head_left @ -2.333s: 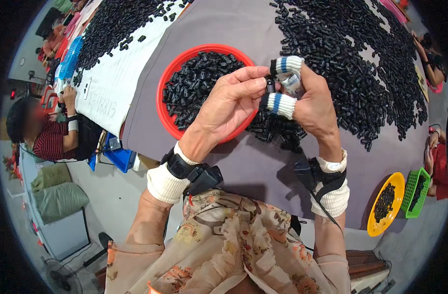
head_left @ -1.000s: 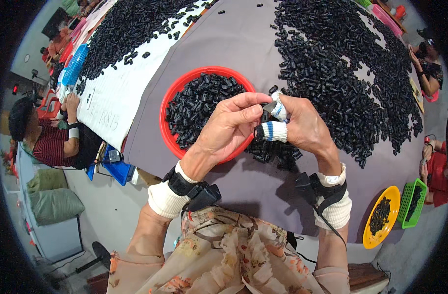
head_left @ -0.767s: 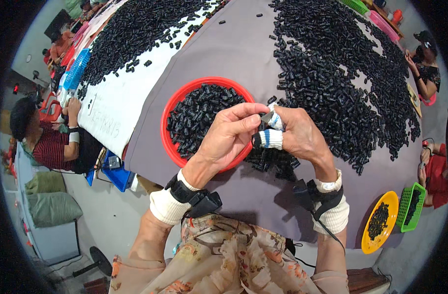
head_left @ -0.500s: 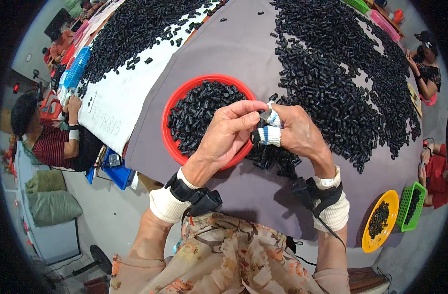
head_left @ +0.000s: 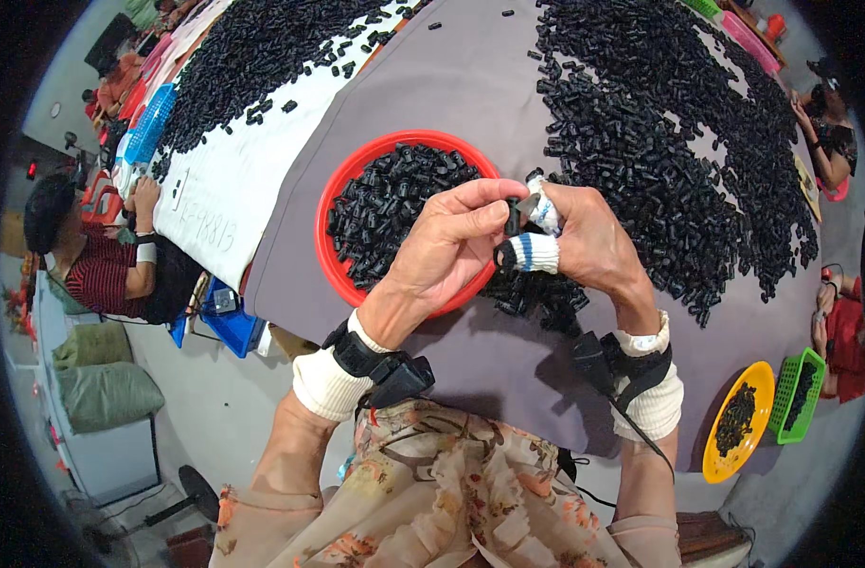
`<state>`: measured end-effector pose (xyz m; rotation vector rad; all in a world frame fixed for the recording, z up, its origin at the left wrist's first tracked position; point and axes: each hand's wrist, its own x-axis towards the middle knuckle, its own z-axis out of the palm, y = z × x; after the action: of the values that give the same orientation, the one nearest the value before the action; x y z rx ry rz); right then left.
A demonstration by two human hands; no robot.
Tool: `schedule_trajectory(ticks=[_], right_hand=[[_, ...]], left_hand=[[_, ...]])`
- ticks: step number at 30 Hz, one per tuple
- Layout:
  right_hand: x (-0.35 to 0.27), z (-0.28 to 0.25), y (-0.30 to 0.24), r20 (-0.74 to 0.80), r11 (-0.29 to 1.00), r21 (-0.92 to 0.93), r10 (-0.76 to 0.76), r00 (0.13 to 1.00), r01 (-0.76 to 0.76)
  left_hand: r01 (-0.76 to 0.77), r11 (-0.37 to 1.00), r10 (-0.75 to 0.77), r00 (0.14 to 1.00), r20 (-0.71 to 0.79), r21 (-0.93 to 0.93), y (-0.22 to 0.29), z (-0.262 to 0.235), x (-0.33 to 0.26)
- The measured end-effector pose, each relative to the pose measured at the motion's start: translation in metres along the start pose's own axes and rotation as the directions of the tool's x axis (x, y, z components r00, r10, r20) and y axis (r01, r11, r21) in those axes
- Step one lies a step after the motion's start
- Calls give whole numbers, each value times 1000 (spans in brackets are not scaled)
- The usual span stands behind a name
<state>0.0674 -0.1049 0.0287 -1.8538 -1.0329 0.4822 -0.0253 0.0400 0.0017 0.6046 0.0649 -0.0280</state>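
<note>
Pinching one small black plastic piece (head_left: 512,220) together, left hand (head_left: 448,248) and right hand (head_left: 588,244) hover beside the round red plastic bowl (head_left: 330,197).

We hold both hands together above the near rim of the round red plastic bowl (head_left: 333,248). Our left hand (head_left: 446,248) curls, thumb and forefinger pinched toward our right hand (head_left: 584,241), whose thumb and forefinger wear white knitted cots. Both wrists carry white cuffs and black strapped devices, forearms rising from below.
</note>
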Motion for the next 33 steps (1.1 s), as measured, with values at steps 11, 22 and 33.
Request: schedule_trajectory(ticks=[11,22,33], right_hand=[[4,3,-6,59,999,45,25,998,-28],[2,9,3,1,996,79,-44,999,44],[4,6,0,21,998,33,-50,999,49]], left_hand=[[-6,1000,6,1000,-3,10,2,-4,-2],[-11,998,13,1000,-17,62,2,-3,-2],[-20,997,23,999,-42,69,2,0,-3]])
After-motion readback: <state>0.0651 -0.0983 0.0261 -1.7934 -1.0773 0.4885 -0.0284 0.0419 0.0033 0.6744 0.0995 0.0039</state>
